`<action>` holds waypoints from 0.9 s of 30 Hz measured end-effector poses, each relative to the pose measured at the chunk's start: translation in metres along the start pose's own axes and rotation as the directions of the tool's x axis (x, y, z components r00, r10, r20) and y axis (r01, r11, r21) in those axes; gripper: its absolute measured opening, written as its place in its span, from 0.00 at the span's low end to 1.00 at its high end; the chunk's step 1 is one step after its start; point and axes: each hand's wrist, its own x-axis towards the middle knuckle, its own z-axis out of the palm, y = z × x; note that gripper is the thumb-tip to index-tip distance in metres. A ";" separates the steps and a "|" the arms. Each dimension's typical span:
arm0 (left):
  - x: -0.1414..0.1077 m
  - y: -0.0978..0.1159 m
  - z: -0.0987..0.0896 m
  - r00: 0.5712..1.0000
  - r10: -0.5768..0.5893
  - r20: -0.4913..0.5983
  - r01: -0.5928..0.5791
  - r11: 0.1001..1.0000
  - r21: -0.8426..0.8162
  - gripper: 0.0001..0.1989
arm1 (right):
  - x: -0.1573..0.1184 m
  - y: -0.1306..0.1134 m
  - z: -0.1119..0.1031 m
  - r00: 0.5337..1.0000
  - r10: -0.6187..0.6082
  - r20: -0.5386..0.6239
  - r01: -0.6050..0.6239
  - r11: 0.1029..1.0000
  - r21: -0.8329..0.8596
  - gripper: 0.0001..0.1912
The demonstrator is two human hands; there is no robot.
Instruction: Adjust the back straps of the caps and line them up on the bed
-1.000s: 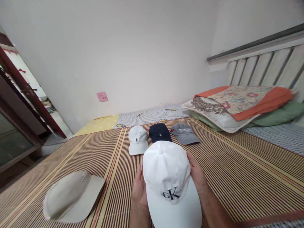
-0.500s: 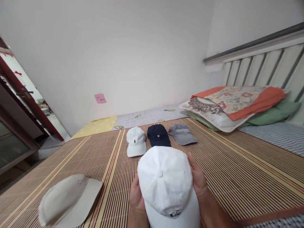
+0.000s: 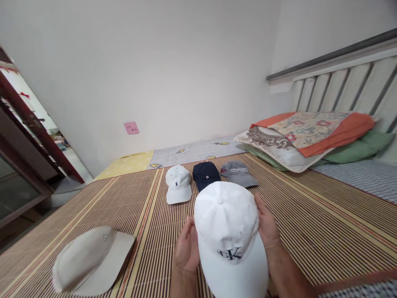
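A white baseball cap (image 3: pixel 228 231) with dark "CK" lettering faces me, its brim pointing toward me and down. My right hand (image 3: pixel 268 225) grips its right side, the thumb along the edge and the other fingers hidden behind. At the cap's left side is my left hand (image 3: pixel 187 247), its fingertips against the edge and partly hidden. Beyond it lie a small-logo white cap (image 3: pixel 178 185), a navy cap (image 3: pixel 206 174) partly covered by the held one, and a grey cap (image 3: pixel 238 174), in a row. A beige cap (image 3: pixel 93 260) lies apart at the left.
The caps lie on a striped bamboo mat (image 3: pixel 149 248) over a bed. Pillows (image 3: pixel 310 132) are stacked at the right by a white slatted headboard (image 3: pixel 341 89). A wall (image 3: pixel 192 74) with a pink note (image 3: pixel 131 128) rises behind; a doorway is at the far left.
The held white cap has moved right and slightly up and tilted back, so its lettering now shows in full. Both hands moved with it; the left hand's grip looks looser.
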 end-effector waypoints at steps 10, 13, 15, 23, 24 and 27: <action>-0.001 -0.016 0.015 0.990 -0.020 -0.136 0.039 0.990 0.135 0.18 | -0.003 -0.021 -0.023 0.988 -0.049 -0.144 0.062 0.994 0.092 0.31; -0.001 -0.021 0.015 0.982 -0.019 -0.188 0.053 0.983 0.177 0.21 | -0.002 -0.023 -0.024 0.982 -0.033 -0.185 0.054 0.992 0.111 0.31; 0.000 -0.023 0.013 0.976 -0.007 -0.219 0.047 0.983 0.178 0.21 | -0.002 -0.024 -0.023 0.982 -0.035 -0.185 0.053 0.994 0.092 0.31; 0.004 -0.024 0.006 0.991 0.013 -0.133 -0.001 0.996 0.094 0.19 | -0.006 -0.023 -0.006 0.998 -0.040 -0.049 0.040 0.999 -0.015 0.42; 0.004 -0.023 0.005 0.991 0.021 -0.130 -0.009 0.996 0.091 0.19 | -0.007 -0.022 -0.002 0.999 -0.040 -0.028 0.039 0.999 -0.028 0.43; 0.003 -0.020 0.003 0.989 0.038 -0.142 -0.024 0.995 0.097 0.19 | -0.011 -0.016 0.009 1.000 -0.012 0.024 0.012 0.999 -0.038 0.47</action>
